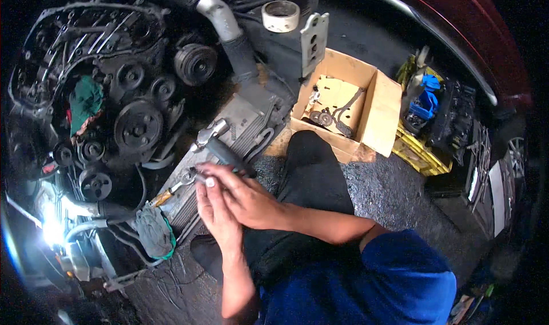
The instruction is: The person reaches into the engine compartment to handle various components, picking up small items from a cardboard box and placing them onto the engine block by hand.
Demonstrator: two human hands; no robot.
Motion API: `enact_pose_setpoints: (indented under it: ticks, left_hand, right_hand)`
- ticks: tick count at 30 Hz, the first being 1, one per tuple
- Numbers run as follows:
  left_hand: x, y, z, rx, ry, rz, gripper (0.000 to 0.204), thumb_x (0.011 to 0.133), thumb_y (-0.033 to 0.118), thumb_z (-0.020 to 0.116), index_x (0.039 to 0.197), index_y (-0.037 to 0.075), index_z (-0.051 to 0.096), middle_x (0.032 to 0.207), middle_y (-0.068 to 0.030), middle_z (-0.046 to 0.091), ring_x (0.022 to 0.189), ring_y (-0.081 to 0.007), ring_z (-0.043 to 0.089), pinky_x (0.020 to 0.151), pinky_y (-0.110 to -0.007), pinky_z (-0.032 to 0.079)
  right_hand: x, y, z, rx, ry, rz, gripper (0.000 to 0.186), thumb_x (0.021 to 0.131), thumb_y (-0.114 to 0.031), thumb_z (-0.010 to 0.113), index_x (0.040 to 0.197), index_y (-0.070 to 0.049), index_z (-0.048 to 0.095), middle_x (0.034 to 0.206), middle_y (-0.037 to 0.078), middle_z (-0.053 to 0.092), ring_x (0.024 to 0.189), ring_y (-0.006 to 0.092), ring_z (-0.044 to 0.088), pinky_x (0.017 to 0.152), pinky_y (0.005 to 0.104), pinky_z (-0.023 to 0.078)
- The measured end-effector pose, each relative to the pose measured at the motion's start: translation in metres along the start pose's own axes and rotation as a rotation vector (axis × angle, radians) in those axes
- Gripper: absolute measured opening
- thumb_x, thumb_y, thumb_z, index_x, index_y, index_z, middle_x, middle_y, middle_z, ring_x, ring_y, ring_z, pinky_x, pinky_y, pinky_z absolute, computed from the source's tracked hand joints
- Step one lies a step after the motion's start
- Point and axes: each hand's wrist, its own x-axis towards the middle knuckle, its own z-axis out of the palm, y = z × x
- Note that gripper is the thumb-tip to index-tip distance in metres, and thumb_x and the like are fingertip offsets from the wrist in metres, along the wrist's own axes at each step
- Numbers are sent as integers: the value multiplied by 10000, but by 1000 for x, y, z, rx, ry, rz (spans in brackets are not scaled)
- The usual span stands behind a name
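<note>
My left hand and my right hand meet with fingers closed around a small dark metal part, partly hidden by the fingertips. Just beside them, a wrench with an orange handle lies on the grey finned metal part beneath. A hammer with a dark handle rests higher up on the same part. Grey-green gloves lie at its lower left.
An engine with pulleys fills the upper left, near a bright lamp. An open cardboard box holds chain and gears. A yellow crate sits right of it; a tape roll and metal bracket are above.
</note>
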Motion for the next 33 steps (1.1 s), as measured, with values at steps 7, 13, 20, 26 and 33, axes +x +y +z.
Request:
enact_pose_setpoints:
  ticks: [7, 13, 20, 26, 33]
  left_hand:
    - [10, -12, 8, -20, -168, -5, 255, 1043, 259, 465, 1121, 29, 542, 1056, -49, 606, 991, -117, 541, 886, -276, 439]
    - [12, -11, -1, -89, -199, 25, 266, 1061, 271, 402, 1123, 44, 526, 1032, -25, 590, 965, -92, 530, 884, -258, 433]
    - [10, -13, -7, 42, -147, 124, 300, 1062, 290, 385, 1065, 26, 527, 868, -58, 620, 740, -125, 577, 685, -276, 493]
    - [-4, -4, -14, 431, -177, 157, 271, 1044, 251, 431, 1064, -8, 505, 729, -166, 579, 596, -280, 555, 590, -386, 472]
    - [-19, 20, -10, 700, -184, 82, 271, 1015, 228, 489, 1101, -14, 575, 788, -210, 632, 716, -326, 641, 651, -381, 484]
  right_hand:
    - [-19, 9, -14, -14, 62, 188, 666, 907, 13, 495, 1502, -36, 198, 1408, 222, 447, 1248, 351, 513, 1061, 410, 395]
    - [-17, -17, -39, -93, -86, 273, 683, 904, -43, 594, 1491, -31, 245, 1354, 185, 541, 1169, 284, 601, 982, 382, 469]
    - [2, -41, -48, -559, -123, 374, 305, 938, -135, 583, 1229, -42, 596, 1041, 197, 682, 923, 365, 679, 785, 400, 544]
    - [22, -21, -34, -251, 43, 104, 247, 918, -162, 628, 1102, 0, 652, 945, 149, 651, 840, 260, 641, 756, 325, 495]
    - [8, -10, -48, 377, 285, 394, 182, 956, -167, 578, 989, -3, 652, 779, 54, 606, 483, 59, 448, 444, 205, 336]
